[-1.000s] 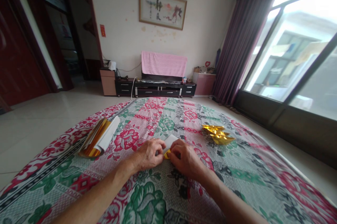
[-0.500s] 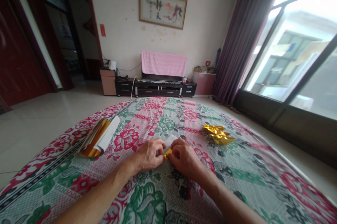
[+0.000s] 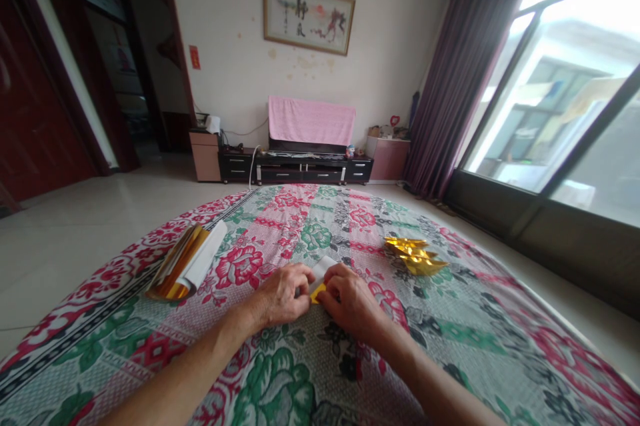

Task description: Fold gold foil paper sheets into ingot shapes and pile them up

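Observation:
A small sheet of gold and white paper (image 3: 317, 291) lies on the flowered cloth between my hands, its white side showing at the back and a gold part in front. My left hand (image 3: 286, 293) has its fingers curled and pressed on the sheet's left edge. On the right edge, my right hand (image 3: 351, 301) pinches the same paper with bent fingers. Both hands hide much of the sheet. Folded shiny gold paper pieces (image 3: 419, 258) sit to the right. Off to the left rests a curled stack of gold and white sheets (image 3: 186, 265).
The round table carries a patterned cloth (image 3: 280, 383). Beyond it stand a low black cabinet (image 3: 320, 175) and a screen under a pink towel (image 3: 311, 121). A window (image 3: 537, 106) and a purple curtain (image 3: 463, 66) are on the right.
The gold part of the paper between my hands looks slightly flatter and smoother. My hands have barely moved.

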The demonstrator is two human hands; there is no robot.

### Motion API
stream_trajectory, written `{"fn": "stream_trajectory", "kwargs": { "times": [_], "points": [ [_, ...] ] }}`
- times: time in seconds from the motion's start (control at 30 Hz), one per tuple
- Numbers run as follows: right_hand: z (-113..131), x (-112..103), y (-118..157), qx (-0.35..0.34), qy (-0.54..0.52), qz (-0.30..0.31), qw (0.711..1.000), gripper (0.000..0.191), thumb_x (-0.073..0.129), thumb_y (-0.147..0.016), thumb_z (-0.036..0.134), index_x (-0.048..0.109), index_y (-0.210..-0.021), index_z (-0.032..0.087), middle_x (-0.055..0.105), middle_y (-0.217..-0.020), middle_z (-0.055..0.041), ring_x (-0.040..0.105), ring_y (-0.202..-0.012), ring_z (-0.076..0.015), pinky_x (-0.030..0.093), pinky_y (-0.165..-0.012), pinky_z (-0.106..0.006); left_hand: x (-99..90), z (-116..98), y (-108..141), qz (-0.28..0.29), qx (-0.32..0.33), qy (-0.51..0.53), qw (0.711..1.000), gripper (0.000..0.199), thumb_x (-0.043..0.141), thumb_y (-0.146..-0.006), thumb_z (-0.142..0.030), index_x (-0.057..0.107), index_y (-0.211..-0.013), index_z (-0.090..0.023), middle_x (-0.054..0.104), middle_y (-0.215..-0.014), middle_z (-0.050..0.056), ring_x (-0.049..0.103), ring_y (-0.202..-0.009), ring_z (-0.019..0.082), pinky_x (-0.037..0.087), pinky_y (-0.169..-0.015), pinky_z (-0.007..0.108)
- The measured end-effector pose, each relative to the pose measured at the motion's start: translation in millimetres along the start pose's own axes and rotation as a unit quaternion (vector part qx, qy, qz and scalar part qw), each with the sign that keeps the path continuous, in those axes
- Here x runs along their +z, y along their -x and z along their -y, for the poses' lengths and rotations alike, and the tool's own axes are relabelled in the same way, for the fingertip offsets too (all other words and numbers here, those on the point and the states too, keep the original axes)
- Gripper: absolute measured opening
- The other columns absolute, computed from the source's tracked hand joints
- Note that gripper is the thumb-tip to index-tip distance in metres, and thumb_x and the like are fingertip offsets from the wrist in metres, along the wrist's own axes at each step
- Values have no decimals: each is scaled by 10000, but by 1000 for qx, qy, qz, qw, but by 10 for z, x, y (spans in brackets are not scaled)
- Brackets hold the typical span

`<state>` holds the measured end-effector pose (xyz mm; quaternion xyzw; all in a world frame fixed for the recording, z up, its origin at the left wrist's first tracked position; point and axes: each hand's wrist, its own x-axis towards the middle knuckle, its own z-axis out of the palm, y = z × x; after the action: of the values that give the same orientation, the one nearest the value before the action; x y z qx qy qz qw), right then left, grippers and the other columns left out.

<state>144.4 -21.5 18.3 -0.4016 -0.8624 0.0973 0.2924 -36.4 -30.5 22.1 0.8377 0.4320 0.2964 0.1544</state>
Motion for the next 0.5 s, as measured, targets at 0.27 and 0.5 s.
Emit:
{"fn": "stream_trajectory", "kwargs": {
  "times": [0.27,0.5],
  "points": [
    [32,-2,-8,8,7,2,1000,217,548,-746,95,524,-535,144,586,-751,-23,488,-633,-89,346,-584,-218,39,36,-3,-2,-4,-16,1000,130,502,-665,-78,536,-585,-176,640,-941,22,574,-895,149,441,-830,243],
    [56,-12,-20,15,4,1,1000,218,537,-734,78,507,-528,144,584,-737,-21,487,-630,-88,341,-584,-217,52,23,-2,-12,7,-35,999,118,484,-654,-70,533,-620,-172,627,-909,32,563,-852,151,441,-806,253]
  ]
}}
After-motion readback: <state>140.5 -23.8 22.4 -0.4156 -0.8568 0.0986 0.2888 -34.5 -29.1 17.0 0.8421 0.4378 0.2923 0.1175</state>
